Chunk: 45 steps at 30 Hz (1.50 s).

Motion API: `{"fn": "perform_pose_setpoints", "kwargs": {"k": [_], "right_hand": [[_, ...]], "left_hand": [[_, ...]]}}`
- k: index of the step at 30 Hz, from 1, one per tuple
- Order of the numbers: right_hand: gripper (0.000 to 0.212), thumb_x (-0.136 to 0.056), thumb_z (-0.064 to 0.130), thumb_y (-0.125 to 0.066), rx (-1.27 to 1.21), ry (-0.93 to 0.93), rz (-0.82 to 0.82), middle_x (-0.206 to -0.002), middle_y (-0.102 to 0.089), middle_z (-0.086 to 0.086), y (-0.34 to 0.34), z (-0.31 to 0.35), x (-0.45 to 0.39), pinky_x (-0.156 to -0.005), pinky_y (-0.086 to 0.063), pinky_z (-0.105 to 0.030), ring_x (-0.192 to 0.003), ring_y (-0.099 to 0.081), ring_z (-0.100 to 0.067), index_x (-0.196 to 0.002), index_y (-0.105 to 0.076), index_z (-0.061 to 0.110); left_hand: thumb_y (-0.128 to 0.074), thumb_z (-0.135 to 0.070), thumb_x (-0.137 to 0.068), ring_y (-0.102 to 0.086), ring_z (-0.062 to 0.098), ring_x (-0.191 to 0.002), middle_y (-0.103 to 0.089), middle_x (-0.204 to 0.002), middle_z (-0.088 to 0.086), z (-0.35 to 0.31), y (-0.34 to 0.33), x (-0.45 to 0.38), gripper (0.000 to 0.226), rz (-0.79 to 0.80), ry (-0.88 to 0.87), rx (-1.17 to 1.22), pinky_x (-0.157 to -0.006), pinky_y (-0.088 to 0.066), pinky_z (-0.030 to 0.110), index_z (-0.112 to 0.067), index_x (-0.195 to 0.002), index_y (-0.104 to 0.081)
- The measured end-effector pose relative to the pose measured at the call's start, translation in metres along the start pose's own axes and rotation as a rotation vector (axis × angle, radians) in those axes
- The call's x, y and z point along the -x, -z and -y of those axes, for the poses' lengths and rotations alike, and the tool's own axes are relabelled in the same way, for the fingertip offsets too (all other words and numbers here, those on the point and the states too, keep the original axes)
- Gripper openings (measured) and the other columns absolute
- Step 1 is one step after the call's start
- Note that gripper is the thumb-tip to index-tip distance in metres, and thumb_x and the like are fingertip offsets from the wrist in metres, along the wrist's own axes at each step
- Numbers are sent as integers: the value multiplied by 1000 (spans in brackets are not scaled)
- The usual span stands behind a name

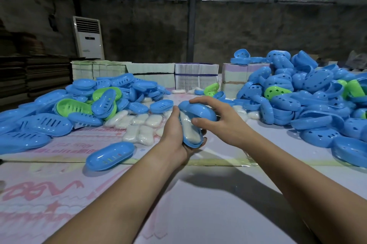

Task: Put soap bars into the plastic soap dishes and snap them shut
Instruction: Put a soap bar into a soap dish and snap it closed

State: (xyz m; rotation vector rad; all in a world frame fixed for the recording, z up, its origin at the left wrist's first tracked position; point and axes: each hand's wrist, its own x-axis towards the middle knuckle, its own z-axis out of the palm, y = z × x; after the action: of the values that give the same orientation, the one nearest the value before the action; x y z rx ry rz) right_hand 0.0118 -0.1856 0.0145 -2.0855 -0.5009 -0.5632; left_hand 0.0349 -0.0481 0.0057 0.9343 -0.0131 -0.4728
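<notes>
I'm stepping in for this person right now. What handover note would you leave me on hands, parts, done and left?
Left hand grips a blue dish base with a soap bar in it.
Right hand holds the blue lid tilted over the base, not yet snapped shut.
Loose soap bars lie on the table, slotted parts piled left, holed parts right.
Left: press this lid shut, then the other bars.

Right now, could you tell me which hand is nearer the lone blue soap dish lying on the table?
Left. The left hand is just right of the lone blue soap dish; the right hand is farther right.
</notes>
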Motion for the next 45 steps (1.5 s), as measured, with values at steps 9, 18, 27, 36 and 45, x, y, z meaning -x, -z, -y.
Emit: {"fn": "perform_pose_setpoints", "kwargs": {"k": [9,18,27,36,45], "right_hand": [[45,-72,56,-68,208,30,-10,-116,-58,24,-10,6,3,-88,-46,-25,-106,-55,0,-115,-57,53],[25,-91,36,-66,112,-30,-31,-122,-59,15,-23,13,1,-98,-47,-25,-114,-53,0,-117,-66,38],[34,-81,32,-74,-30,-189,-101,-121,-60,13,-27,15,1,-86,-52,-24,-105,-60,-1,-113,-67,43],[56,-71,32,-73,-176,-312,-78,-117,-55,4,-29,21,0,-88,-59,-44,-103,-63,-16,-125,-62,44],[63,-83,21,-76,-261,-401,46,-114,-61,-3,-19,22,-2,-77,-62,-40,-89,-73,-20,-134,-50,48]], "left_hand": [[-36,-64,-102,-74,28,-60,-76,-78,12,-5,6,0,61,-2,15,85,-69,-56,35,-12,-101,-68],[-37,-69,-99,-72,32,-82,-74,-92,16,-12,8,0,67,-8,-30,99,-67,-58,40,-11,-120,-65],[-34,-69,-99,-70,26,-69,-70,-84,12,-9,8,-2,67,-56,-81,15,-55,-57,32,-14,-122,-65],[-36,-67,-100,-73,31,-71,-72,-100,17,-8,5,-2,63,-55,-112,5,-51,-60,39,-19,-134,-60],[-39,-67,-99,-74,33,-94,-71,-117,16,-5,6,-7,60,-31,-136,-157,-76,-63,48,-26,-140,-54]]}}
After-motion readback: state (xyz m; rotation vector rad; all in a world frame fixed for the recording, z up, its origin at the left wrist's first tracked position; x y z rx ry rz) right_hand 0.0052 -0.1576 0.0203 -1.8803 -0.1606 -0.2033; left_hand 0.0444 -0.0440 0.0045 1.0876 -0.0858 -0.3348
